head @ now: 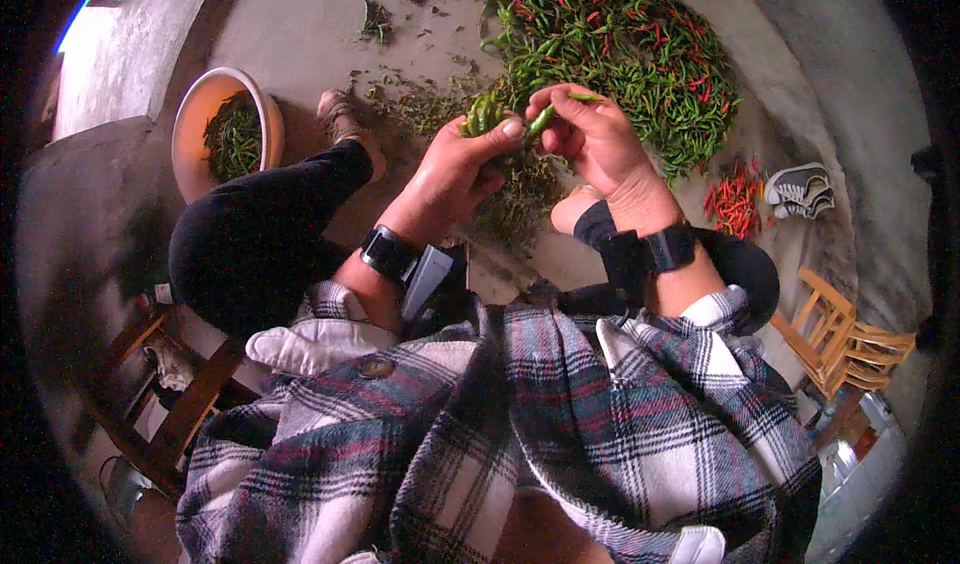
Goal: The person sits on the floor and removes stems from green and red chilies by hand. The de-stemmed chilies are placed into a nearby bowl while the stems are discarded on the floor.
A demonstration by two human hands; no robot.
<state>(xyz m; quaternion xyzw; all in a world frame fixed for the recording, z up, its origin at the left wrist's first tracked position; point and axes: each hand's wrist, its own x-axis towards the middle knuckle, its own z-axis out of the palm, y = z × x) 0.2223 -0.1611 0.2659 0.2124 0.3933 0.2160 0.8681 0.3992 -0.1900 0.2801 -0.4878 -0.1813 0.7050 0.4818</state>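
Note:
My left hand (469,151) is closed around a small bunch of green chili peppers (484,112), which stick up above the thumb. Close to its right, my right hand (589,129) pinches a green chili pepper (541,120) near the left thumb tip; another slender green piece (585,97) shows at its fingers. Beyond both hands spreads a large heap of green and red chili peppers (637,61) on the floor. Loose stems and leaves (517,204) lie beneath the hands.
At the left stands an orange basin with a pale rim (274,125), with green chilies (234,140) inside. A small pile of red chilies (735,200) and a pair of sneakers (801,189) lie at the right. Wooden chairs (825,324) stand lower right. Leaf scraps litter the floor.

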